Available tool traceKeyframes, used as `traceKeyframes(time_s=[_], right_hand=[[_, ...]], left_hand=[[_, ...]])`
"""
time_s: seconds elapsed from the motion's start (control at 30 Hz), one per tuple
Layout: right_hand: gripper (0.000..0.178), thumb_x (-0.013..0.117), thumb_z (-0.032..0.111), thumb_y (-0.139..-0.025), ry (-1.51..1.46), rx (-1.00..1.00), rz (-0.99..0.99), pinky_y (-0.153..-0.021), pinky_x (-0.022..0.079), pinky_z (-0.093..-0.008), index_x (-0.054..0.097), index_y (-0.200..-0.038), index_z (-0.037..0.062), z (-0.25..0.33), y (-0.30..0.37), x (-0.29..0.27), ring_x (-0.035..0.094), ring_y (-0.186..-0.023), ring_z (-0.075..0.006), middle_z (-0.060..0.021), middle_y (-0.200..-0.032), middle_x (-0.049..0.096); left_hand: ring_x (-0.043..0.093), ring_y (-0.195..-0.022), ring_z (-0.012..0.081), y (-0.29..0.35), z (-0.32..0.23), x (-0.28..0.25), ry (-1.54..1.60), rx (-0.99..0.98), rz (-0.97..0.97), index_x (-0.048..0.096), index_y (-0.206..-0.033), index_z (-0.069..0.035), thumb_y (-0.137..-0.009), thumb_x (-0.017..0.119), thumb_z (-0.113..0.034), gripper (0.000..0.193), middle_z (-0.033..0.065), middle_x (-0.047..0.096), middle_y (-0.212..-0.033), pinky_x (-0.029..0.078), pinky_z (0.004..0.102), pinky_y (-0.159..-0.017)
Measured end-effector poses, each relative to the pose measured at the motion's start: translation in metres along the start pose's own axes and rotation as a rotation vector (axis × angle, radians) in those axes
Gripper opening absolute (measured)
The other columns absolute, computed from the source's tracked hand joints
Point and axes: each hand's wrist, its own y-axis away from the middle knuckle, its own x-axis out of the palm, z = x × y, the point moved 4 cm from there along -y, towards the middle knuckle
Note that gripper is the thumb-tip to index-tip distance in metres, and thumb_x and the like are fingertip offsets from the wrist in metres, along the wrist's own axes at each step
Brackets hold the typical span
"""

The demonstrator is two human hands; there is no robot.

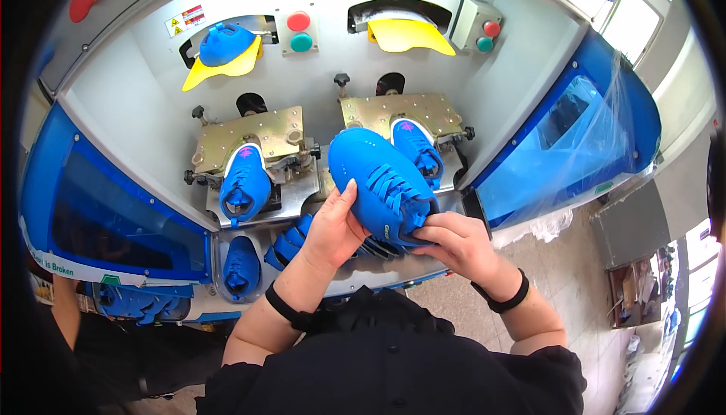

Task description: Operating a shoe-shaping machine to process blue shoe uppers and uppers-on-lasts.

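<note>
A blue laced shoe upper (370,173) is held up between my two hands, its rounded toe pointing up and left. My left hand (336,226) grips its side, with the thumb lying along the edge and the other fingers partly hidden beneath. At the heel opening, the fingers of my right hand (457,243) pinch the collar. Behind it, a second blue upper (418,147) sits at the right-hand metal plate (442,115) of the machine, partly covered. Another blue upper (246,181) rests at the left metal plate (276,131).
Yellow flaps (412,37) jut from the machine's back wall, the left one under a blue toe piece (224,43). Red and green buttons (300,31) sit between them. More uppers (242,267) lie along the front ledge. Blue-framed side panels (560,147) flank the bay. Another person's arm (66,309) shows at left.
</note>
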Motion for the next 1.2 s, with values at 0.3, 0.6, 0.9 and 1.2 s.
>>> traceKeyframes(time_s=[0.3,0.6,0.9,1.2], right_hand=[[0.024,0.074,0.011,-0.080,0.139,0.116,-0.416,-0.080,0.049,-0.0370,0.061,-0.098,0.0017,-0.095,-0.141,-0.085,0.063,-0.090,-0.0335,-0.0158,-0.094,0.062],[0.029,0.071,0.013,-0.083,0.078,0.259,-0.664,-0.079,0.050,-0.0351,0.061,-0.109,0.0058,-0.202,-0.220,-0.056,0.060,-0.090,-0.0248,-0.0112,-0.110,0.061],[0.028,0.055,-0.002,-0.074,0.158,0.767,-0.363,-0.112,0.033,-0.0403,0.067,-0.097,0.0081,-0.282,-0.152,-0.025,0.029,-0.142,-0.0398,-0.0334,-0.156,0.013],[0.026,0.041,-0.007,-0.083,-0.251,0.370,-0.537,-0.060,0.042,-0.0202,0.064,-0.090,0.0011,-0.138,-0.106,-0.036,0.047,-0.062,-0.0052,-0.0039,-0.099,0.070]], left_hand=[[0.058,-0.114,0.0353,0.038,-0.014,-0.047,-0.064,0.028,-0.069,0.048,-0.131,-0.009,-0.104,0.036,-0.047,0.048,0.0180,0.055,-0.128,0.050,0.0502,-0.093],[0.062,-0.103,0.0329,0.093,-0.032,-0.070,-0.076,0.184,-0.305,0.053,-0.122,-0.008,-0.104,0.039,-0.038,0.038,0.0164,0.062,-0.116,0.053,0.0473,-0.085],[0.065,-0.101,0.0310,0.124,-0.028,-0.103,0.027,0.205,-0.388,0.054,-0.123,-0.007,-0.104,0.040,-0.034,0.035,0.0148,0.065,-0.113,0.055,0.0455,-0.083],[0.065,-0.088,0.0246,0.096,-0.016,-0.115,0.014,0.013,-0.554,0.060,-0.108,-0.007,-0.098,0.050,-0.041,0.037,0.0087,0.067,-0.099,0.053,0.0374,-0.077]])
